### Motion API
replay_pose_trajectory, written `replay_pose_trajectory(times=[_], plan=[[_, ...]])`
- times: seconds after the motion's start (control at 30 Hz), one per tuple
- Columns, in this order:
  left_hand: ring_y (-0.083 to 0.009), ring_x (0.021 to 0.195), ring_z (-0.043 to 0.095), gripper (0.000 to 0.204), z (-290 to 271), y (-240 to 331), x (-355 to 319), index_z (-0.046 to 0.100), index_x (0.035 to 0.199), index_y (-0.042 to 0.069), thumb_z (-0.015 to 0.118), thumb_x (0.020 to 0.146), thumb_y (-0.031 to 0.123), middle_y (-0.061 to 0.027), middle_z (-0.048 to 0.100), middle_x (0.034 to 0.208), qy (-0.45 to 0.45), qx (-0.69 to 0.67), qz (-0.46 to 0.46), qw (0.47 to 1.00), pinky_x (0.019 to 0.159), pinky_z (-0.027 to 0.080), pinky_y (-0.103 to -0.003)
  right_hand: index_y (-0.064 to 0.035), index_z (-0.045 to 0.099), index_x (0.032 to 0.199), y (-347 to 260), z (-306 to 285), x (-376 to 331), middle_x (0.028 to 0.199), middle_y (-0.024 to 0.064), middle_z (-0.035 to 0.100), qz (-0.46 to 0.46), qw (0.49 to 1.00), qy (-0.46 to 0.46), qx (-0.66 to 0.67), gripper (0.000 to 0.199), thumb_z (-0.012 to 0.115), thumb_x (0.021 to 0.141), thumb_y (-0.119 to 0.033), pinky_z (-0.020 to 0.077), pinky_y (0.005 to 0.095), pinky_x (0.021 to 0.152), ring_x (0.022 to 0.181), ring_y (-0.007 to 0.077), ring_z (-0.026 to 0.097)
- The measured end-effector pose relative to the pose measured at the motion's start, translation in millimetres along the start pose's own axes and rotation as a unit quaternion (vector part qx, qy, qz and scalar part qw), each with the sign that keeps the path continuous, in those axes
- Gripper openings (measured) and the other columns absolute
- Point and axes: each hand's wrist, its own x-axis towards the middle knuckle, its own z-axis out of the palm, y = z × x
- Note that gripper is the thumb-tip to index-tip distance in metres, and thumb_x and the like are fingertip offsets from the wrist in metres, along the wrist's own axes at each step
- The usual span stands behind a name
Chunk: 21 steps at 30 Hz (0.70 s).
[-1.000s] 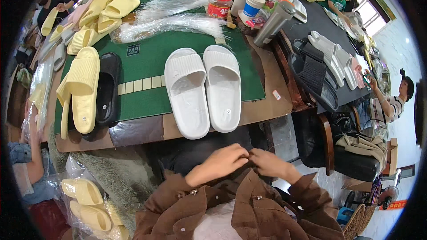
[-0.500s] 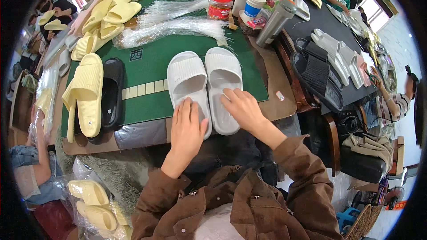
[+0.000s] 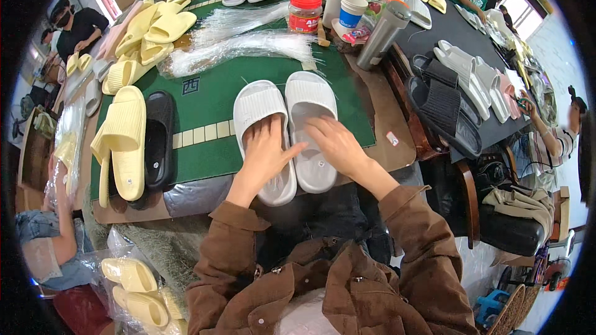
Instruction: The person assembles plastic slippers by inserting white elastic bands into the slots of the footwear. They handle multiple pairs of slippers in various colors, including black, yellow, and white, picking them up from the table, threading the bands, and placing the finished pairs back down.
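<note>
A pair of light grey slide slippers stands side by side at the near edge of the green mat [image 3: 217, 99], toes away from me. My left hand [image 3: 266, 155] lies on the left slipper [image 3: 258, 100], its fingers stretched forward under the strap, tips hidden, thumb spread toward the other slipper. On the right slipper [image 3: 310, 92], my right hand [image 3: 337, 147] rests with fingers extended into the strap opening. Neither hand is closed round a slipper. To the left are pale yellow slippers [image 3: 128, 149], one leaning on the other, beside a black slipper [image 3: 160, 136].
Behind the grey pair lie bundles of thin clear strips [image 3: 245, 51]. A red-lidded jar [image 3: 305, 13], a paper cup [image 3: 352, 12] and a metal tumbler [image 3: 383, 34] stand at the back right. Yellow slippers [image 3: 164, 25] pile up far left; black slippers [image 3: 444, 105] lie right. Other people sit around.
My left fingers have slid forward into the left slipper's strap opening. My right hand has moved forward on its slipper. The whole pair sits slightly nearer to me.
</note>
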Motion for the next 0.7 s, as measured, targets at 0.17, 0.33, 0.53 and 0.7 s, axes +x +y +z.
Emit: replay_pose_trajectory(times=[0.17,0.33,0.53,0.7], plan=[[-0.0447,0.121,0.044,0.081,6.6,9.5,6.7,0.038,0.133,-0.008,0.069,0.079,0.044,-0.0308,0.047,0.129,0.013,0.008,-0.009,1.000,0.102,0.031,-0.054,-0.0043,0.055,0.113,-0.8,-4.5,1.8,0.123,0.0141,0.054,0.047,0.997,-0.027,0.060,0.036,0.056,0.077,-0.002,0.0503,0.0402,0.088,0.105,0.0338,0.059],[-0.0441,0.117,0.047,0.068,23.4,7.0,10.1,0.046,0.127,-0.007,0.067,0.080,0.037,-0.0281,0.053,0.123,0.063,0.013,-0.045,0.997,0.100,0.032,-0.054,-0.0037,0.054,0.118,0.0,-10.6,4.2,0.125,0.0141,0.054,0.046,0.993,-0.051,0.092,0.042,0.057,0.076,0.001,0.0504,0.0404,0.088,0.105,0.0340,0.060],[-0.0434,0.110,0.052,0.054,31.4,11.1,20.4,0.054,0.118,-0.007,0.064,0.082,0.032,-0.0261,0.057,0.117,0.124,0.042,-0.071,0.989,0.098,0.034,-0.054,-0.0028,0.054,0.119,-4.1,-7.0,6.2,0.126,0.0144,0.054,0.070,0.995,-0.024,0.074,0.044,0.055,0.076,0.004,0.0516,0.0402,0.085,0.102,0.0342,0.061],[-0.0425,0.108,0.054,0.045,36.0,10.7,20.9,0.058,0.111,-0.007,0.061,0.083,0.029,-0.0261,0.060,0.110,0.137,0.042,-0.070,0.987,0.095,0.036,-0.053,-0.0038,0.061,0.112,-1.4,-24.3,7.2,0.106,0.0140,0.064,0.043,0.995,0.029,0.087,0.034,0.057,0.078,0.002,0.0538,0.0392,0.076,0.090,0.0327,0.065]])
